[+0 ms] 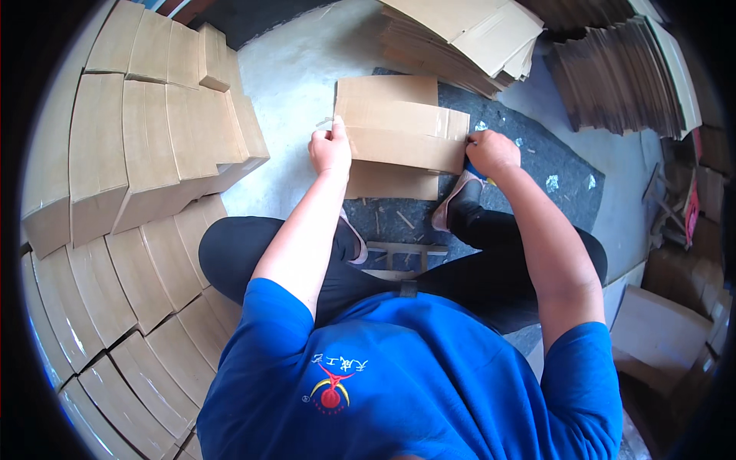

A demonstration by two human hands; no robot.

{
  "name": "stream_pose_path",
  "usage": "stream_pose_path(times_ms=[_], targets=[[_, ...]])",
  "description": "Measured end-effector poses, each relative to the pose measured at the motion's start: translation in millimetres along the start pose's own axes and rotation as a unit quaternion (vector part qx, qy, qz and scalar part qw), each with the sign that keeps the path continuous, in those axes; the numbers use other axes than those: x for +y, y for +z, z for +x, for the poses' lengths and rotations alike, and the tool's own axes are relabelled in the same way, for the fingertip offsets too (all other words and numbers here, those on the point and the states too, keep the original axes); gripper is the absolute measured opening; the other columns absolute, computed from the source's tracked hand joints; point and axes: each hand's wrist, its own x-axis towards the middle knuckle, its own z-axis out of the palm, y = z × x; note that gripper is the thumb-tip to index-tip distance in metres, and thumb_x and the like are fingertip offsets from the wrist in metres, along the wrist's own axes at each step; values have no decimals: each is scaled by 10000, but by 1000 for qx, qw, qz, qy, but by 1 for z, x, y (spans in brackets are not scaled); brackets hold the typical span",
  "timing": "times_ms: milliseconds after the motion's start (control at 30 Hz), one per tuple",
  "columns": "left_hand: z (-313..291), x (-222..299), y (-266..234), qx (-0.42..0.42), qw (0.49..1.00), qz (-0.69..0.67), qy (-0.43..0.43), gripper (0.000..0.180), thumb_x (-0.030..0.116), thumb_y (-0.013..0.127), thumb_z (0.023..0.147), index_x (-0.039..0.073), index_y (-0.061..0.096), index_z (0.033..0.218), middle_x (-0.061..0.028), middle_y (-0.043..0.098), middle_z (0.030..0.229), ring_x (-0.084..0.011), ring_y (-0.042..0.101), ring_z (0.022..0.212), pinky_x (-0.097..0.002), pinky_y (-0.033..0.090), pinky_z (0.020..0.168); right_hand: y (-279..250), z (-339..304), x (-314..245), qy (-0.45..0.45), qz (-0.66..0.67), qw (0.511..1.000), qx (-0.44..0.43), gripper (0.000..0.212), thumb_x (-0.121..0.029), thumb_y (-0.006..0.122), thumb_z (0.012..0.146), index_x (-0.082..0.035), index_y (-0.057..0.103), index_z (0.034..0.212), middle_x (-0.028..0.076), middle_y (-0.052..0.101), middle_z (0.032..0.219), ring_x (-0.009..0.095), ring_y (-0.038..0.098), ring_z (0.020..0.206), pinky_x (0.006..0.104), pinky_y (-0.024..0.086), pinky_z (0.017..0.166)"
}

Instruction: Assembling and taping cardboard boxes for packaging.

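Note:
A brown cardboard box [399, 138] lies in front of me, with flaps spread out on its far and near sides. At its left end, my left hand [330, 152] is closed on the edge, thumb pointing up along it. My right hand [494, 153] is a closed fist against the right end. Something blue and yellow [477, 170] shows just under that fist, mostly hidden, and I cannot make out what it is. A shiny strip, perhaps clear tape, crosses the box top near its right end.
Cardboard boxes [146, 146] are stacked in rows along my left. Flattened cardboard [475, 38] is piled ahead, with another pile [621, 77] at the far right. A dark mat [552, 165] with scraps lies under the box. A small wooden frame [399, 251] stands between my legs.

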Motion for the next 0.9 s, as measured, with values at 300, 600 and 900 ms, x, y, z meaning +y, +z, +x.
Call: stream_pose_path(times_ms=[300,600,900], targets=[[-35,21,-18,127,975,159,84,519,471,668,866,29,578,1122,-147,627,1054,-327,601,1017,-396,477,900,-108,-34,8,-2,30,986,165,555,-540,696,817,-30,736,1032,169,730,907,285,722,844,382,564,779],[-86,85,-53,-448,714,-517,-148,534,517,409,1027,28,618,1072,-46,627,960,-163,586,921,-342,467,894,-80,-77,-19,-287,337,896,40,440,-360,794,815,-29,695,1086,51,688,868,116,632,812,282,536,774],[-75,78,-74,-487,715,-459,-202,548,508,370,1036,17,609,1094,-81,652,984,-192,610,920,-343,491,871,-48,-55,-9,-251,347,903,-5,364,-286,818,805,-34,687,1033,-3,653,850,102,599,808,266,510,773]])
